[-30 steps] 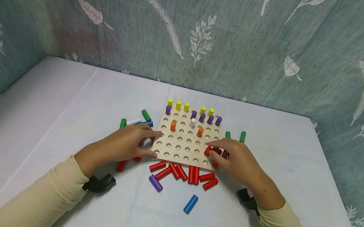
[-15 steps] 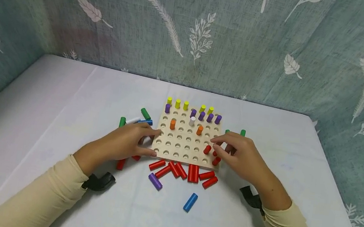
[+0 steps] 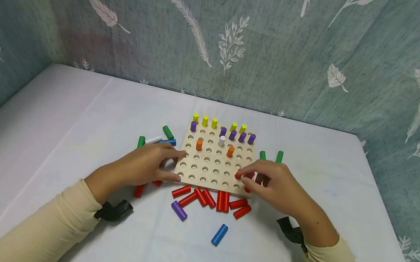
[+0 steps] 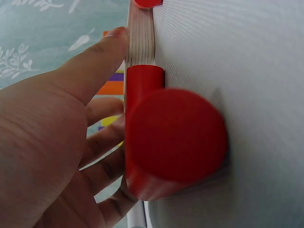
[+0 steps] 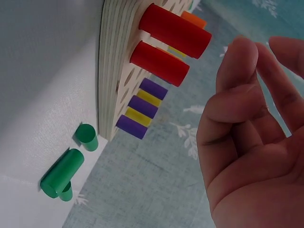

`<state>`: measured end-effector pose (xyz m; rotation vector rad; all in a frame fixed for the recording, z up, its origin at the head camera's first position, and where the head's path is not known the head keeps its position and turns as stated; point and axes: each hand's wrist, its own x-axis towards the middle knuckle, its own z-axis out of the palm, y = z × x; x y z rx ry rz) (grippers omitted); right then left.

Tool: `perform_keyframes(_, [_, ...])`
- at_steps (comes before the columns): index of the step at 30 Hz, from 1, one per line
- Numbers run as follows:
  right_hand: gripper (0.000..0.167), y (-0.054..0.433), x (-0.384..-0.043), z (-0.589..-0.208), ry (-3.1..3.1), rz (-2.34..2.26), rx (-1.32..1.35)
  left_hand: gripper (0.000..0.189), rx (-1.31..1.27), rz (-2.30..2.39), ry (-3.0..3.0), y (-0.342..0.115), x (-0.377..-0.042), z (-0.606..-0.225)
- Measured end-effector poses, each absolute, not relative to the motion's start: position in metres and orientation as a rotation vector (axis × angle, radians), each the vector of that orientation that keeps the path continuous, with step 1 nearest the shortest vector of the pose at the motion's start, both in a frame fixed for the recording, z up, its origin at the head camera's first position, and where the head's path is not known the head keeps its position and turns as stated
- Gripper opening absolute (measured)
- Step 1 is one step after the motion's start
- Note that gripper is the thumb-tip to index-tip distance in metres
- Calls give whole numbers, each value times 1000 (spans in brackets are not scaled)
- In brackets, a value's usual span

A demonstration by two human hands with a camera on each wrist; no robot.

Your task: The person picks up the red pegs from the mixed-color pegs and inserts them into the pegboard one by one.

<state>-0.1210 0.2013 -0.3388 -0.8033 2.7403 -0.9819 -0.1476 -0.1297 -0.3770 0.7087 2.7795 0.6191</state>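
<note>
A light wooden pegboard (image 3: 205, 163) lies flat, with yellow, purple, white and orange pegs standing in its far part. My left hand (image 3: 146, 160) touches the board's left side, thumb near the front corner and fingers nearly straight. At the board's right front, the thumb and index fingertips of my right hand (image 3: 269, 181) are right at a standing red peg (image 3: 237, 175). Two more red pegs (image 5: 175, 31) stand beside that hand. In the right wrist view no peg shows between the bent fingers, so I cannot tell whether the hand grips one.
Several loose red pegs (image 3: 223, 202) lie along the board's front edge, with a purple peg (image 3: 179, 210) and a blue peg (image 3: 219, 235) nearer me. Green pegs (image 3: 279, 157) lie to the right. Green, white and blue pegs lie left on the white-covered table (image 3: 73, 139).
My right hand drew back slightly from the red peg half a second ago and is now back at it. The left hand stays at the board's side.
</note>
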Motion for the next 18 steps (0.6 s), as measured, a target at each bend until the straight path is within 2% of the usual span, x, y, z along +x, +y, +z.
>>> perform_keyframes(18, [9,199,-116,-342,2530,-857,-857,73,707,623,2783,-129,-146,-377])
